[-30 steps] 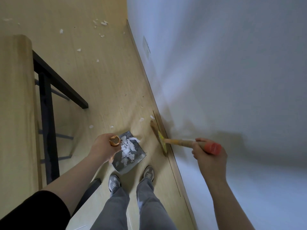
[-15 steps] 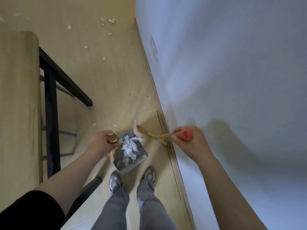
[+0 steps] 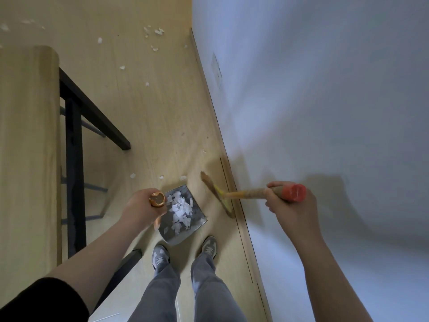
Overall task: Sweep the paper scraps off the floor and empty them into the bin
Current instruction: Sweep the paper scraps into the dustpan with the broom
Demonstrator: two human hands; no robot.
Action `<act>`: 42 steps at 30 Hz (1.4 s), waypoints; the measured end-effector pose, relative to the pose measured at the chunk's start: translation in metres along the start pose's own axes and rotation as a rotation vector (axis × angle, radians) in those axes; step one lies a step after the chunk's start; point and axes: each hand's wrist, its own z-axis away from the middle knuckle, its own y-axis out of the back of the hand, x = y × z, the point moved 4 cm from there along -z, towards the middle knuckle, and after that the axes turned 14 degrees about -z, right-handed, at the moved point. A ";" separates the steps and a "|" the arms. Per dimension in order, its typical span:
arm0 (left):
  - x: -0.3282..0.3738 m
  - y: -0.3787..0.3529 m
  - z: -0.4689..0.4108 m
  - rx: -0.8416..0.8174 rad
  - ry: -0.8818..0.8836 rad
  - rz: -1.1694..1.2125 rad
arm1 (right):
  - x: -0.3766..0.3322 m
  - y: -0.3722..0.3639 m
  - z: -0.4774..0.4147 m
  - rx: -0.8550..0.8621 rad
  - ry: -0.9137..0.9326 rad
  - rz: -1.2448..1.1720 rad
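- Two patches of loose paper scraps (image 3: 132,175) dot the floor (image 3: 144,126): some just ahead of the pan, more far off by the wall.
- Broom (image 3: 241,195): stiff and light; the right hand (image 3: 292,205) wraps its handle near the red cap.
- Dustpan (image 3: 197,218): rigid; the left hand (image 3: 141,205) curls round its orange handle.
- Scraps inside look featherlight and likely to flutter, so carry it level.

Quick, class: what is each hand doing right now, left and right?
Left hand: closed, gripping the dustpan handle.
Right hand: closed, gripping the broom handle.
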 end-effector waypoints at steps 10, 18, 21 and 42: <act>-0.004 -0.006 0.020 0.060 -0.027 0.010 | 0.000 -0.064 -0.068 0.136 0.098 -0.028; -0.013 -0.008 0.026 0.074 -0.017 0.041 | 0.034 -0.116 -0.072 -0.075 0.069 0.077; -0.014 -0.007 0.027 0.079 -0.028 0.018 | 0.042 -0.111 -0.044 -0.128 0.101 0.063; -0.073 -0.016 0.051 0.071 0.119 0.145 | 0.033 -0.017 0.042 -0.016 0.071 -0.001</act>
